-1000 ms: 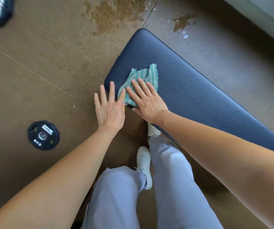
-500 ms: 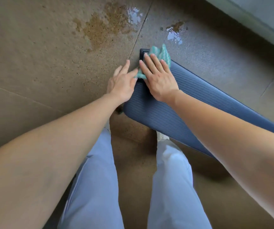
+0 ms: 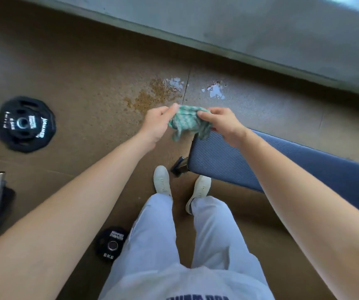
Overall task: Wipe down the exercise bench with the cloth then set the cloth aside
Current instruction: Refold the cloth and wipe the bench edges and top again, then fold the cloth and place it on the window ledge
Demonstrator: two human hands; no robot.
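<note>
Here, the left hand [image 3: 155, 124] and the right hand [image 3: 221, 124] each pinch an upper edge of the cloth [image 3: 187, 124] between thumb and curled fingers. The green-and-white cloth hangs bunched between them, in the air over the end of the bench [image 3: 228, 161]. Whether its lowest fold touches the pad cannot be told. The bench's blue ribbed pad runs off to the right of the hands. Two white shoes [image 3: 162, 180] stand on the brown floor [image 3: 87, 72] just beside the bench end. Beyond that end lie wet patches [image 3: 215, 90]. A large black weight plate [image 3: 25, 124] lies well left of the bench, a smaller plate [image 3: 112, 243] nearer the person's left leg. A grey ledge [image 3: 239, 29] runs behind the bench.
</note>
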